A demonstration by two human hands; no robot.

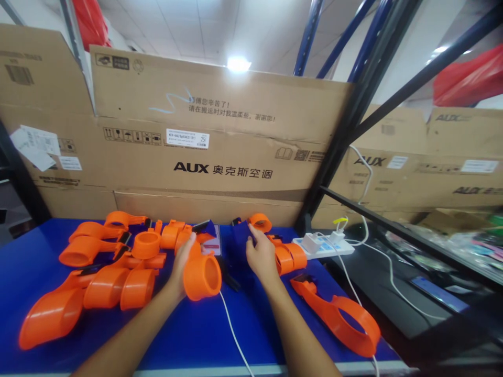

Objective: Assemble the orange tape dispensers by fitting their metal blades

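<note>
My left hand is closed around an orange plastic ring piece, its round opening turned toward the right. A black part sits just beside that ring; whether they are joined I cannot tell. My right hand pinches a dark blue piece with thumb and fingers, over the blue tabletop. Beyond its fingers lies another orange ring, and by its wrist a pair of orange rings. Behind the left hand, a dark blue and black end shows among the orange pieces.
Several orange ring pieces with black ends cover the left side. A larger orange loop lies front right. A white power strip with plugs stands at the right edge; a white cable crosses the front. Cardboard walls the back.
</note>
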